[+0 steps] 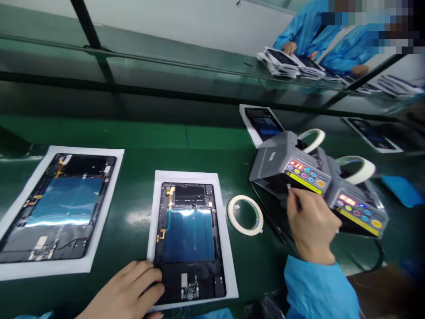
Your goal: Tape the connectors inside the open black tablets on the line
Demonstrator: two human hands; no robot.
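An opened tablet with a blue battery and bare circuit parts lies on a white sheet before me. My left hand rests at its lower left edge, fingers loosely bent and lying on the rim, gripping nothing. To the right, my right hand is pinched at the front mouth of a grey tape dispenser with a red lit display. A small pale bit, seemingly a piece of tape, shows at its fingertips. A second tape dispenser stands against the first, partly behind my hand.
A cream tape roll lies between tablet and dispensers. Another opened tablet on white paper is at left; one more tablet sits behind the dispensers. Black cables trail nearby. Across a glass barrier, people in blue sleeves handle stacked panels.
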